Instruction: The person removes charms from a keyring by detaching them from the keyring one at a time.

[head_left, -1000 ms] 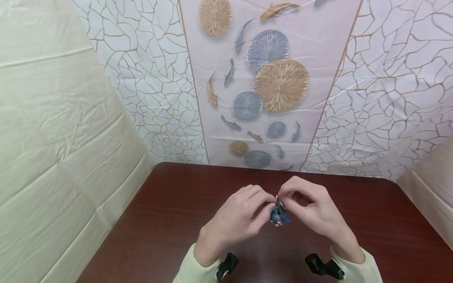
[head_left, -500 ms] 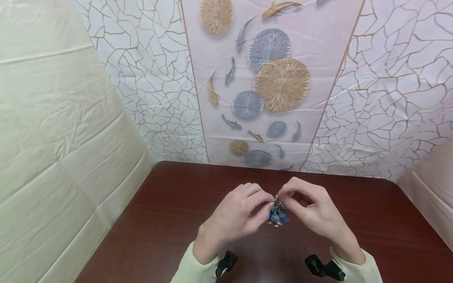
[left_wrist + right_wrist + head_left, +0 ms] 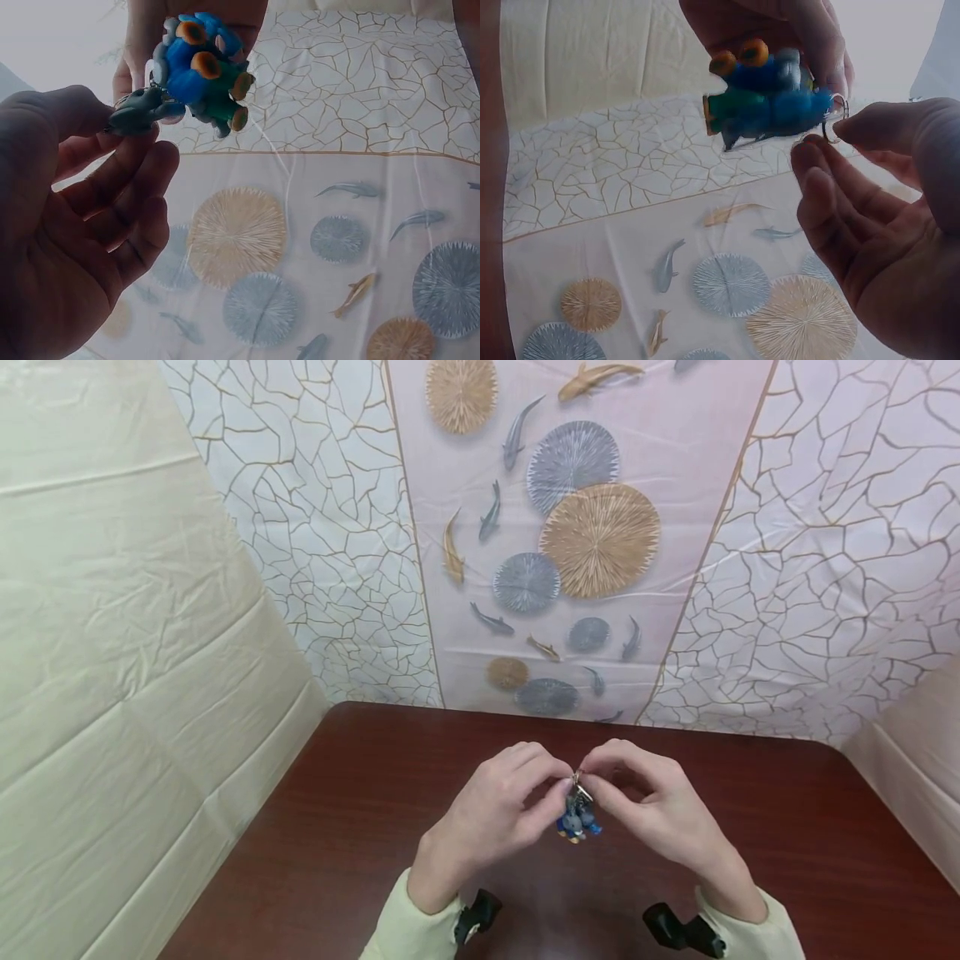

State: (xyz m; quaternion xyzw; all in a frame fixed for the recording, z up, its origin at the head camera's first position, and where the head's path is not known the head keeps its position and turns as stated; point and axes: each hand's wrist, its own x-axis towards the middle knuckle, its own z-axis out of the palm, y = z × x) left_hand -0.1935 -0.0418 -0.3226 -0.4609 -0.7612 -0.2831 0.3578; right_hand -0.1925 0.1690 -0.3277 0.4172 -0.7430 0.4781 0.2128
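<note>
Keychain charms [image 3: 577, 820], a small blue, green and orange cluster, hang above the dark red-brown table [image 3: 360, 827], between both hands and near its middle. Behind the table stands a wall cloth [image 3: 570, 527] printed with fish and round fans. The left hand [image 3: 495, 814] and the right hand [image 3: 660, 814] meet fingertip to fingertip, each pinching the metal ring [image 3: 834, 120] at the top of the charms with thumb and forefinger, other fingers loosely curled.

We cannot make out what the small blue charm [image 3: 577, 821] depicts from the head view. The key ring [image 3: 834, 118] is mostly covered by fingertips, and both sleeves [image 3: 405, 935] run off the lower edge.
</note>
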